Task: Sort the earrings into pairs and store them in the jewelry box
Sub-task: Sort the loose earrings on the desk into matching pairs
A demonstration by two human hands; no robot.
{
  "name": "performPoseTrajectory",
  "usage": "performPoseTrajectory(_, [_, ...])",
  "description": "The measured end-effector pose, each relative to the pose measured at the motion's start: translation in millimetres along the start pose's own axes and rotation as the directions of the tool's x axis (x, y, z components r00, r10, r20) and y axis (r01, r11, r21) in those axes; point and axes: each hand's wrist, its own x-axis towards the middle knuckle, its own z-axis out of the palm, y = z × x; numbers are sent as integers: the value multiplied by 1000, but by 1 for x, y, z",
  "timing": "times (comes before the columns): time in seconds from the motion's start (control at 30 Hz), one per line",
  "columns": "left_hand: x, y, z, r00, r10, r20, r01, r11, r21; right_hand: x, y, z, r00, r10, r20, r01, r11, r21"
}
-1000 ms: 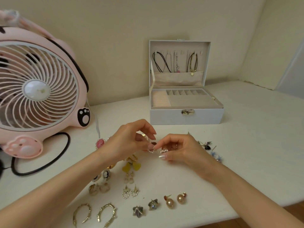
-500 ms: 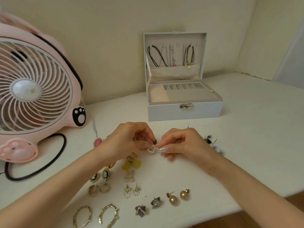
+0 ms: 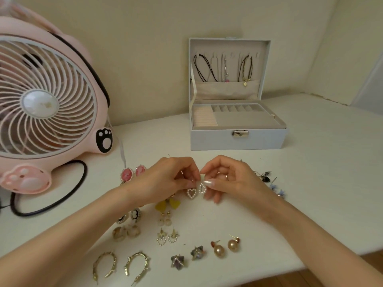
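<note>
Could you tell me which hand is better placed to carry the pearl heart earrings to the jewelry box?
Probably the right hand: it pinches one pearl heart earring and sits directly before the open jewelry box.

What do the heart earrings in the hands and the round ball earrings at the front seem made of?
The heart earrings: small white beads, probably faux pearls, on a thin metal outline; the rim looks bumpy and glossy. The round ball earrings: smooth golden-pink balls with soft shine, likely imitation pearl, on gold-toned posts. Real material is uncertain.
</note>
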Motion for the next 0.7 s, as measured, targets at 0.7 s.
performPoseTrajectory(0.7, [-2,0,-1,997,71,-6,-67,963,261,11,2,4,999,-24,-39,12,960,-279])
